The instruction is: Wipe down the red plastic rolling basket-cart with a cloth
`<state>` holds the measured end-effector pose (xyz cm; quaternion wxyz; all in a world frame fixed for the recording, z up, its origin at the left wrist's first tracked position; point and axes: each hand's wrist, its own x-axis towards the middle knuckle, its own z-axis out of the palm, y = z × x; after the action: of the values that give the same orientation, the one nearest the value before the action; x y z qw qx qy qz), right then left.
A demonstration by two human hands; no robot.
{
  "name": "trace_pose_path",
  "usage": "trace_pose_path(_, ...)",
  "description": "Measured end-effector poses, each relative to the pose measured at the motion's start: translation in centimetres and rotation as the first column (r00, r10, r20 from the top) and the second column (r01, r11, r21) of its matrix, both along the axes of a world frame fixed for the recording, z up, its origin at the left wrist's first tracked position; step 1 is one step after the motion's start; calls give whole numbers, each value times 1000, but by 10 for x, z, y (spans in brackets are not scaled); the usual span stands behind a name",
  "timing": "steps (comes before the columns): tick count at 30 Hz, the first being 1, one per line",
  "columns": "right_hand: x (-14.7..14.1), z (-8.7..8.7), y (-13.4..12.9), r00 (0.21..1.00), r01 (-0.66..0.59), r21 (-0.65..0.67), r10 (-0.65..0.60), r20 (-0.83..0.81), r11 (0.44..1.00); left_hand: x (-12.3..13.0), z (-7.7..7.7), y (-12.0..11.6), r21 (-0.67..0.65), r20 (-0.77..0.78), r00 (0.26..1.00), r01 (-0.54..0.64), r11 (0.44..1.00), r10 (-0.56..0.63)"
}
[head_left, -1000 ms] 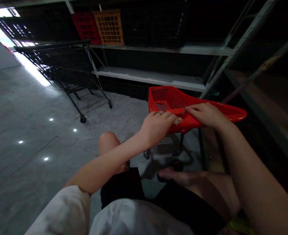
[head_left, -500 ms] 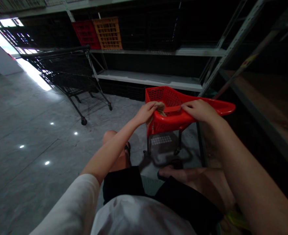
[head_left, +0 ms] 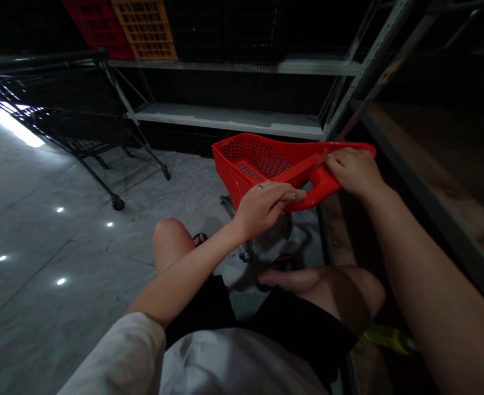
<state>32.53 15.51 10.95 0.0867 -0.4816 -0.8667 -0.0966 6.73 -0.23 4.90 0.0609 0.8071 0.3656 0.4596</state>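
Centre frame, just right of the middle, here's the small red cart (head_left: 246, 151), perforated basket tipped toward the left, wheels on the grey floor (head_left: 32, 219) beneath. And the left hand (head_left: 262, 206) is right on it, fingers closed over a tan cloth (head_left: 294, 195), pressing it against the near edge by the curved handle. Over on the right, the right hand (head_left: 357, 170) drapes across the cart's far-right rim; its fingertips are partly hidden, so no telling how tight that hold is. The two hands sit apart, handle curving between them. Below, bent knees and black shorts (head_left: 299, 323) frame the cart. Upper left, a dark trolley (head_left: 61, 115) stands near the metal shelving (head_left: 229, 120), where a red crate (head_left: 100, 27) sits beside a yellow crate (head_left: 145, 27), top of frame. Lower right, something bright yellow (head_left: 390, 338), too dim to name.
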Motion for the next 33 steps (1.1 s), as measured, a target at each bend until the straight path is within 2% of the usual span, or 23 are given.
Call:
trace_pose_path(3, -6, -5, 13, 997, 14, -46, -18, -78, 999, -10, -12, 28, 10, -86, 988, -126, 992, 126)
trace_pose_path(6, -13, -8, 30, 984, -35, -60, 23, -179, 998, -33, -23, 55, -20, -151, 950, -279, 960, 273)
trace_pose_path(10, -24, -1, 38, 960, -102, -82, 76, -268, 991, -56, -27, 71, -72, -203, 906, -392, 917, 371)
trace_pose_path(13, -44, 13, 14, 960, -8, 0, 8, -279, 1000, -47, -29, 68, -59, -200, 864, -481, 875, 461)
trace_pose_path(16, -77, 22, -28, 964, 64, 76, -42, -264, 995, -27, -34, 56, -35, -137, 822, -562, 826, 553)
trace_pose_path(18, -97, 22, -53, 964, 102, 16, -95, -248, 995, -16, -38, 44, 3, -97, 822, -563, 826, 561)
trace_pose_path(20, -105, 19, -64, 971, 99, -122, -122, -206, 988, -7, -41, 32, 53, -73, 845, -527, 848, 529)
trace_pose_path(23, -95, 14, -58, 981, 54, -298, -106, -161, 953, -1, -47, 20, 105, -71, 892, -439, 893, 447)
trace_pose_path(25, -79, 13, -47, 988, 74, -331, -114, -104, 941, -5, -54, 19, 121, -93, 912, -388, 914, 400)
trace_pose_path(28, -57, 16, -35, 991, 104, -349, -126, -40, 931, -31, -73, 24, 102, -103, 893, -429, 898, 438)
trace_pose_path(33, -36, 23, -24, 973, 39, -437, -133, -186, 898, -112, -105, 29, -3, -159, 747, -655, 756, 646)
